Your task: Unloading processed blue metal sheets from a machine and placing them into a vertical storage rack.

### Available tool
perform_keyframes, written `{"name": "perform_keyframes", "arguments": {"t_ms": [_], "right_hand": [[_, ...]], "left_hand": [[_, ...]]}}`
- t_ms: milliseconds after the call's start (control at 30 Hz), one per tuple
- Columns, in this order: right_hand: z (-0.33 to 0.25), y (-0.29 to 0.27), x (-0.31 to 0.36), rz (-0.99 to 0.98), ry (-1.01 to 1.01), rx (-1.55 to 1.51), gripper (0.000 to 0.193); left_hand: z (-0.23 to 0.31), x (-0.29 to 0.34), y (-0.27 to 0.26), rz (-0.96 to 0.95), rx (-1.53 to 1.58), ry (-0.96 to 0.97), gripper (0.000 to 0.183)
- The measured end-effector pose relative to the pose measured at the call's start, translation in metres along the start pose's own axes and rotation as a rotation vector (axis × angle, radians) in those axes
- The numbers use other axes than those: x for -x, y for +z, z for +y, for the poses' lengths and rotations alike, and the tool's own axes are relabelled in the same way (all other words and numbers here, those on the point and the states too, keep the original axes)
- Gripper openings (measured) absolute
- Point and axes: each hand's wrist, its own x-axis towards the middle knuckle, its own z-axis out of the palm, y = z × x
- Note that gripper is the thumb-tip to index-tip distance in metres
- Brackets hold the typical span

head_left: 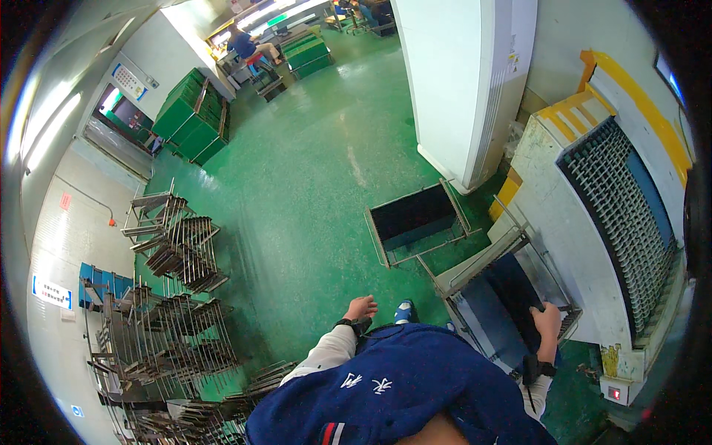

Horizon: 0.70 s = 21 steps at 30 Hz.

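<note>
At the lower right, my right hand (547, 322) is closed on the edge of a dark flat panel (513, 285). That panel stands among other dark and blue-grey panels in a metal-framed rack (475, 268) beside the roller machine. My left hand (362, 306) hangs in front of my body over the green floor, its fingers slightly apart, holding nothing. A second metal rack (386, 257) with dark panels in it stands on the floor ahead of me, just beyond the first one.
A conveyor machine with rows of rollers (619, 215) stands at right. Near it rises a tall white cabinet (452, 81). Stacked metal racks (174, 337) crowd the left wall. Farther off are green crates (189, 122) and a seated person (241, 44) at a lit bench.
</note>
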Motion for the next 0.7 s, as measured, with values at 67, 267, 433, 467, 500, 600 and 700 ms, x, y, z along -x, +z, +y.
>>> {"name": "perform_keyframes", "arguments": {"t_ms": [67,267,433,467,500,600,700], "right_hand": [[-0.0004,-0.0006,-0.0003,-0.012,0.013,-0.001,0.045],[0.0021,0.0013,-0.0008,-0.03,0.017,-0.005,0.046],[0.003,0.0025,-0.0021,-0.032,0.03,-0.021,0.046],[0.0023,0.0022,-0.002,-0.036,0.034,-0.026,0.046],[0.0013,0.0016,-0.0018,-0.049,0.047,-0.027,0.046],[-0.0007,-0.0012,0.0005,-0.012,0.018,0.002,0.045],[-0.0023,-0.002,0.0008,-0.007,0.023,0.002,0.044]], "left_hand": [[0.0001,-0.002,-0.0014,-0.011,0.008,0.0,0.027],[-0.0013,-0.006,-0.0049,-0.028,0.013,0.007,0.028],[-0.0004,-0.0061,-0.0045,-0.011,-0.016,0.009,0.028],[-0.0003,-0.0057,-0.0043,-0.009,-0.017,0.013,0.027],[-0.0002,-0.0052,-0.004,0.003,-0.034,0.011,0.027],[0.0007,-0.0042,-0.0033,0.015,-0.051,0.013,0.026],[0.0014,-0.0037,-0.0029,0.018,-0.033,0.007,0.025]]}}
